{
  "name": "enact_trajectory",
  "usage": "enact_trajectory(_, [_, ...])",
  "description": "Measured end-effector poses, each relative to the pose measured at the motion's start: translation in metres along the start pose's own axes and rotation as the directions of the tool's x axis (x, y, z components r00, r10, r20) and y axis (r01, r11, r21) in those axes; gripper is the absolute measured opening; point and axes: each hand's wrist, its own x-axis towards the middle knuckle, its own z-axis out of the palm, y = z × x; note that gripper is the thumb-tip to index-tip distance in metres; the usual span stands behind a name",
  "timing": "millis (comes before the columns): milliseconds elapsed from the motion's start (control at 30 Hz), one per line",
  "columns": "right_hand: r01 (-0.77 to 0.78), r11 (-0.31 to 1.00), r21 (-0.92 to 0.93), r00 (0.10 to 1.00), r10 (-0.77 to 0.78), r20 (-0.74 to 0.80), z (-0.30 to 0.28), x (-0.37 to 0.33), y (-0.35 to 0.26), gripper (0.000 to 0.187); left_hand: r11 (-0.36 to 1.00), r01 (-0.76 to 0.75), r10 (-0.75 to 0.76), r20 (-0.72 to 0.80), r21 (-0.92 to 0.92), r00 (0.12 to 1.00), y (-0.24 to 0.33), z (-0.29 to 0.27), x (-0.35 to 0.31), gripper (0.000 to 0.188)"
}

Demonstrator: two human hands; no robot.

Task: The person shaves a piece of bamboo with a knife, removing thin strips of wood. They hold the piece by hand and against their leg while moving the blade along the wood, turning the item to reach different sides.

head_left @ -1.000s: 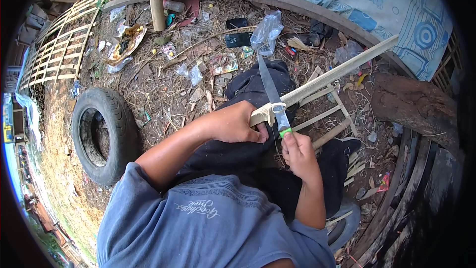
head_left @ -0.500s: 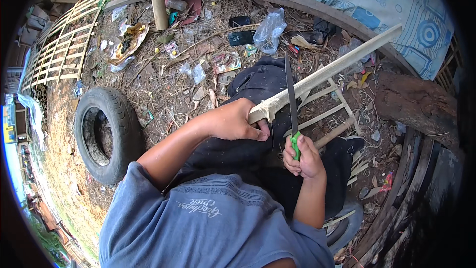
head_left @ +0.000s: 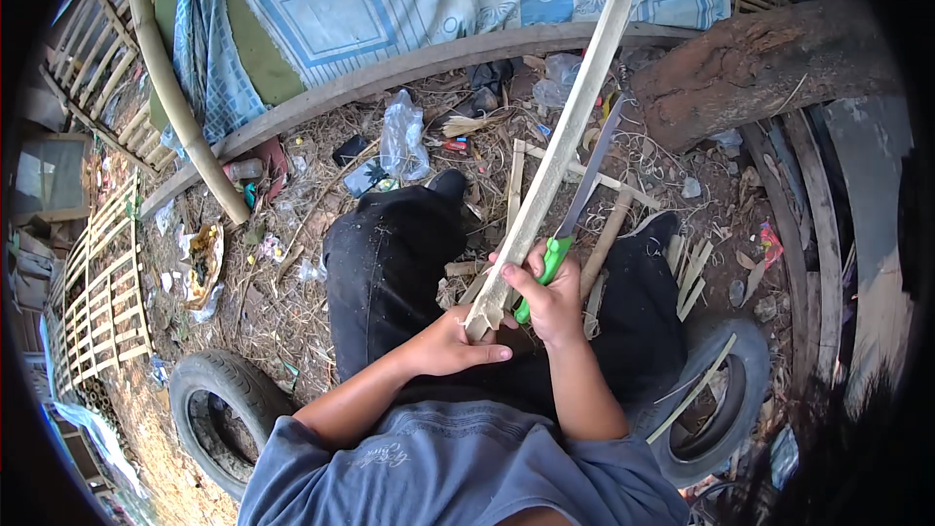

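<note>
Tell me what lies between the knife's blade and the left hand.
In the head view, the right hand, closed around the green handle, lies between the blade and left hand, along with the lower part of the pale strip.

Looks steeply down from the head through a fisheye, close above left fingers (head_left: 490, 355), right fingers (head_left: 522, 280) and shirt (head_left: 429, 472).

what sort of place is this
Probably a yard or similar outdoor work spot: littered ground strewn with dry straw, an old tire lying on it, and a thick log off to the right.
</note>
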Motion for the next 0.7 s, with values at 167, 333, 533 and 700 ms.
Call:
enact_trajectory(167, [0.029,0.993,-0.114,0.999,-0.03,-0.015,-0.027,0.001,0.001,0.04,0.974,0.009,-0.033,0.104,0.226,0.994,-0.001,-0.011,0.01,0.078])
enact_trajectory(333, [0.049,0.96,-0.277,0.998,-0.059,-0.025,-0.047,0.001,0.009,0.04,0.954,0.019,0.02,-0.129,0.298,0.991,0.033,-0.048,-0.003,0.091])
enact_trajectory(533, [0.045,0.89,-0.453,0.997,-0.072,-0.042,-0.057,-0.004,0.005,0.031,0.465,-0.032,0.48,-0.222,0.885,0.849,0.123,-0.062,0.014,0.073])
enact_trajectory(700, [0.035,0.833,-0.553,0.999,-0.013,0.044,-0.059,-0.004,0.0,0.025,-0.195,-0.044,0.715,0.173,0.98,0.677,0.184,-0.12,0.053,0.073])
